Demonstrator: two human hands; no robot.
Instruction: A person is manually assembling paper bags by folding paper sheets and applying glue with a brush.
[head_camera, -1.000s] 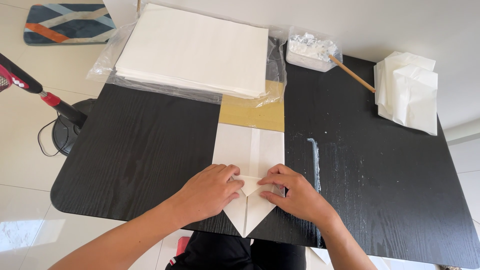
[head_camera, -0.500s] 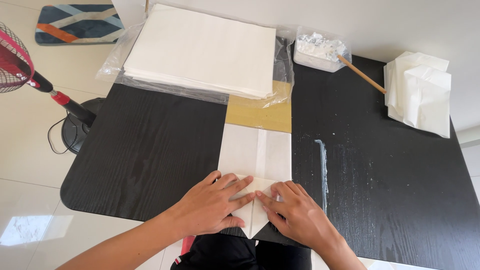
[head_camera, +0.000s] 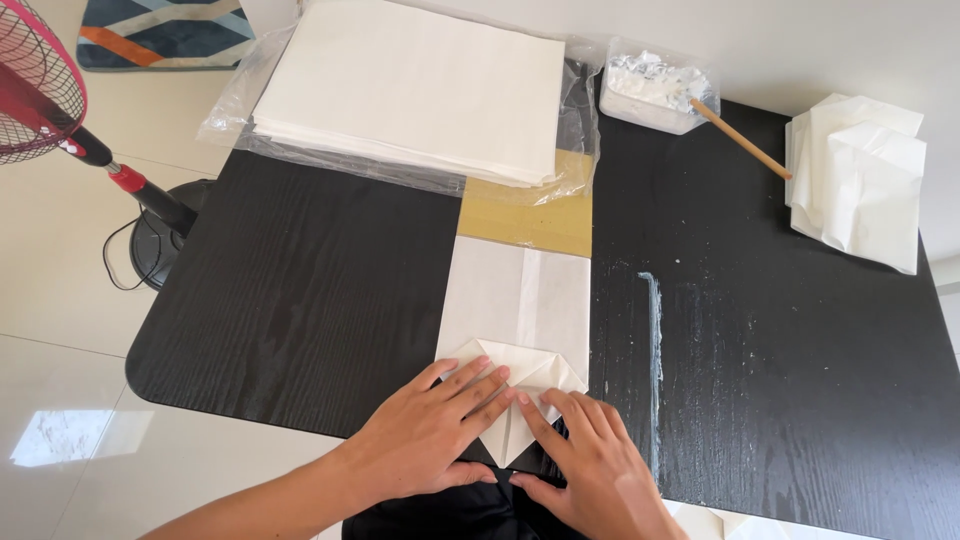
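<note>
— So, where is the folded white paper lying?

— Flat on the black table, at its near edge, its pointed end folded in and aimed toward the person.

— And the hands?

— Both lie open, palms down. The left hand presses its spread fingers on the left flap; the right hand presses the right flap. Neither grips anything.

— What else is there?

— A wrapped stack of white sheets further back, a tub of paste with a wooden stick, and finished folded pieces far right.
</note>
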